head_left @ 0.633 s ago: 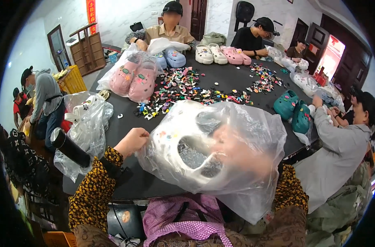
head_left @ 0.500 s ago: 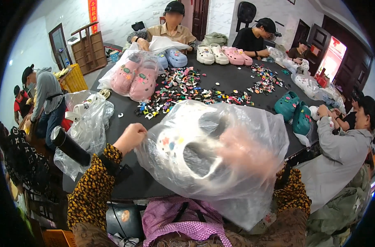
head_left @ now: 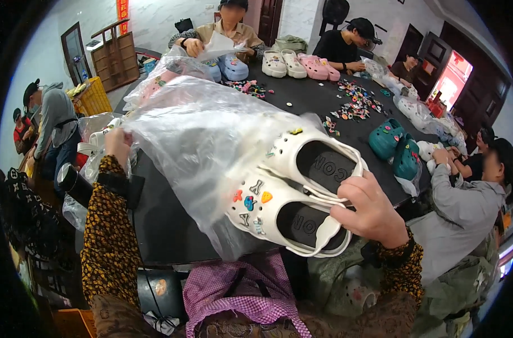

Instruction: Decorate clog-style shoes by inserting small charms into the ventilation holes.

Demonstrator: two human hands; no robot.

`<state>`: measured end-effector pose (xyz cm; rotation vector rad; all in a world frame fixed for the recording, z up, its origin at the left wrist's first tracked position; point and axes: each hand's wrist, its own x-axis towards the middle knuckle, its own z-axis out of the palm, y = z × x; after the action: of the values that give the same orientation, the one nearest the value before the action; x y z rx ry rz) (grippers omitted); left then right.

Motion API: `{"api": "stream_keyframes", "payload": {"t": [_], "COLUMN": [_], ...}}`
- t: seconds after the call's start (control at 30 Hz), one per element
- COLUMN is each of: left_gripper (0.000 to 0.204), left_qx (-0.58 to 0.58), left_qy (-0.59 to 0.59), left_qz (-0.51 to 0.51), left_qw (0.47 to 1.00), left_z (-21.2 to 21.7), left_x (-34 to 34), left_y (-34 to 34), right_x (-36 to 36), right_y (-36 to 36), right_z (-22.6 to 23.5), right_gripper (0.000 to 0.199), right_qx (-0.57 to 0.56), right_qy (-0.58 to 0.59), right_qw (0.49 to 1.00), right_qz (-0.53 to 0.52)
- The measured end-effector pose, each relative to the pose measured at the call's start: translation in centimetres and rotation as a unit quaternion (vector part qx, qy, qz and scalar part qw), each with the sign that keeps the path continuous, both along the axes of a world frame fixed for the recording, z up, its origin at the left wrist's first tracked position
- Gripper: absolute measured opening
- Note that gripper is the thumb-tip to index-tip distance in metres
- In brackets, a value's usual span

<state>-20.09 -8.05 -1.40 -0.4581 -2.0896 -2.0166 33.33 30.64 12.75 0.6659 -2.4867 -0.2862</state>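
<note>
A pair of white clogs (head_left: 290, 169) with black insoles and small coloured charms is gripped at the heel straps by my right hand (head_left: 375, 208). The toes point left and are partly covered by a clear plastic bag (head_left: 194, 124) stretched across the table. My left hand (head_left: 117, 147) is closed on the far left corner of that bag, beside a second bagged white pair (head_left: 93, 147). Behind the stretched bag, most of a pink clog pair (head_left: 155, 84) and of the loose charms is covered.
On the dark table (head_left: 166, 225) are loose charms (head_left: 361, 101), blue clogs (head_left: 233, 66), white clogs (head_left: 284, 65), pink clogs (head_left: 318, 70) and green clogs (head_left: 394, 145). A black cylinder (head_left: 73, 183) stands at the left edge. Several people sit around the table.
My left hand has pulled the bag up and left. My right hand, earlier inside the bag, now holds the clogs by their straps, mostly out of the bag and shifted right.
</note>
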Motion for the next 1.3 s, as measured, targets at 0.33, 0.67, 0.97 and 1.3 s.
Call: {"api": "stream_keyframes", "payload": {"t": [0.33,0.67,0.97,1.3], "left_gripper": [0.01,0.01,0.034,0.022], "left_qx": [0.141,-0.359,-0.483,-0.506], "left_qy": [0.178,0.335,0.342,0.217], "left_qz": [0.237,-0.221,-0.307,-0.343], "left_qw": [0.945,0.843,0.745,0.761], "left_z": [7.7,5.7,1.2,2.1], "left_x": [5.4,21.9,26.0,22.4], "left_y": [1.4,12.7,14.8,10.5], "right_x": [1.1,-1.4,-2.4,-5.8], "right_y": [2.4,2.6,3.0,-0.2], "right_z": [-1.1,-4.0,-6.1,-6.9], "right_gripper": [0.025,0.026,0.029,0.03], "right_qx": [-0.036,-0.096,-0.131,-0.22], "right_qy": [0.061,0.035,0.067,0.207], "right_qw": [0.994,0.993,0.986,0.949], "right_qz": [-0.081,-0.063,-0.073,-0.094]}}
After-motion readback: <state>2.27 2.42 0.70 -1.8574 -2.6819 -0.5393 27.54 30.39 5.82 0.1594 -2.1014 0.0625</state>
